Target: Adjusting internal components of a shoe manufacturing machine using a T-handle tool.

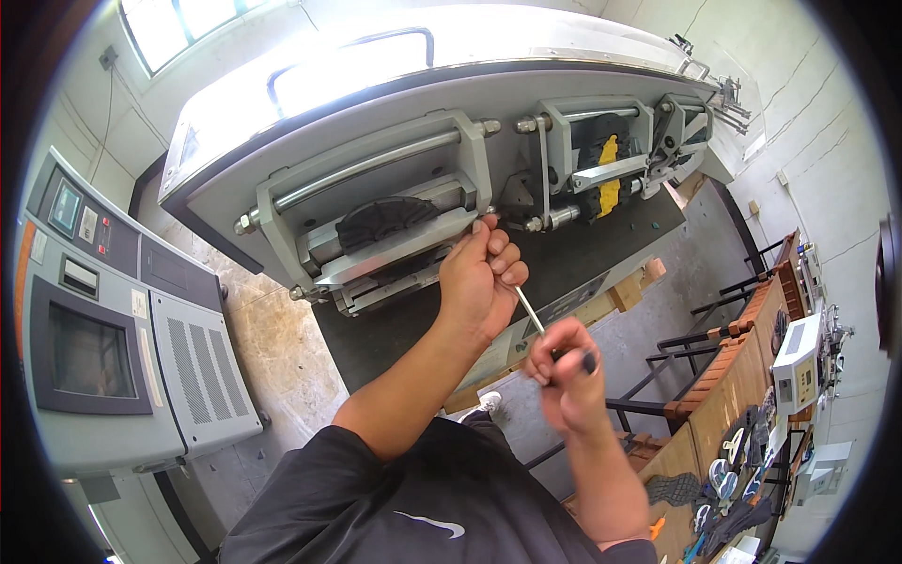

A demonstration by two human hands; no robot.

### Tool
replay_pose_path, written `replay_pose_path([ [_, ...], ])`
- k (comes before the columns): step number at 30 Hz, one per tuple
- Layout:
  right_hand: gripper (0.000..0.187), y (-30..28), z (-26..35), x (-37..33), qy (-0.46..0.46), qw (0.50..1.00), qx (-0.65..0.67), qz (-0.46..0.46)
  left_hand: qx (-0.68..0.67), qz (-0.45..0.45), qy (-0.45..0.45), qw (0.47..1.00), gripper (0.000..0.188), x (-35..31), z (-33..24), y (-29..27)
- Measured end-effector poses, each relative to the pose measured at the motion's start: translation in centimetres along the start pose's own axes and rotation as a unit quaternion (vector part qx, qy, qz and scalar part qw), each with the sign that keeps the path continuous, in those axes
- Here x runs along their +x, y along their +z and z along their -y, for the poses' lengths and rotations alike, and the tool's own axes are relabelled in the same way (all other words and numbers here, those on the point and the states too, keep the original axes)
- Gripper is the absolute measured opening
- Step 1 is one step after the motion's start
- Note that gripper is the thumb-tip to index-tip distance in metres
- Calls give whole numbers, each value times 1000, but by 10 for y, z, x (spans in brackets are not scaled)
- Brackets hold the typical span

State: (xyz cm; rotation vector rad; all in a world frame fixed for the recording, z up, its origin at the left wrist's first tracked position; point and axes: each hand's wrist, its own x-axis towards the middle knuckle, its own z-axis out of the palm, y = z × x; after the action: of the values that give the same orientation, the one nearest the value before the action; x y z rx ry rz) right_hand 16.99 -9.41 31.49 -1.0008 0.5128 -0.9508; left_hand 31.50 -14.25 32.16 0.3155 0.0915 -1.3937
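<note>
While clasping a driver [532, 312] in the curled right hand [568, 362], closing the left hand [482, 282] round its far shaft at the frame's [473, 155] corner, beside the gap before another frame [561, 150]. Wearing a white curved mark [429, 524] on shirt [376, 498]; showing unreadably small labels [139, 303] on cabinet [169, 271].

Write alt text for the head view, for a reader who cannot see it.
A person's right hand holds a black-handled, metal-shafted tool reaching to the left hand, which is at a clamp frame on a grey machine. A grooved black piece sits in this frame, a black-and-yellow one in the next. A grey control cabinet stands at left.
</note>
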Motion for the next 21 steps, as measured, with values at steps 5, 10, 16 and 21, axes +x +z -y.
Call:
replay_pose_path([
  [5,48,20,-1,-1,46,985,151,-74,9,-1,-17,1000,14,3,-6,-2],
  [10,60,3,12,-3,-263,856,-418,-155,17,-18,-39,999,14,3,-8,1],
  [16,20,30,52,-5,-226,370,-894,116,1,-23,-29,999,14,2,-9,4],
  [21,10,22,45,13,-262,399,-865,152,-15,1,-44,999,13,6,-12,-3],
])
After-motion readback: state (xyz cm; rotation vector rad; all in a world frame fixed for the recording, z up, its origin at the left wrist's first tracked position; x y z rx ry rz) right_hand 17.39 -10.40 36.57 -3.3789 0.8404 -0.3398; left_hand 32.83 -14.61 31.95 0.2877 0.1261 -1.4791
